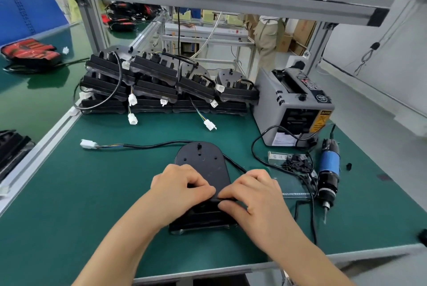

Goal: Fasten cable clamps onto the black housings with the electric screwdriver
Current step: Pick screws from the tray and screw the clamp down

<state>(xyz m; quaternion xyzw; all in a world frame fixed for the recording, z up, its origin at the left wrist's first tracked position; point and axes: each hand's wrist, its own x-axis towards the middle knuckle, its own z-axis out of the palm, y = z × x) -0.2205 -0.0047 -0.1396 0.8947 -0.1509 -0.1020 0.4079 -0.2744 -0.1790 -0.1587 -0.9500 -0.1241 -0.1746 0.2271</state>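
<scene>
From the head view, we see the black housing [203, 161] lying in the middle of the bench [111, 184], its cable [150, 146] trailing left. Our left grip [182, 184] and right grip [251, 191] meet on its near half, fingers curled, pinching it. The electric screwdriver [329, 170] lies to the right, untouched.

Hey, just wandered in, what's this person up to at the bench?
A person is working on a black housing lying on the green bench. The left hand and right hand both pinch a small black piece at its near end, probably a cable clamp being positioned. The electric screwdriver lies untouched to the right, beside a pile of small black parts. More housings are stacked at the back.
</scene>
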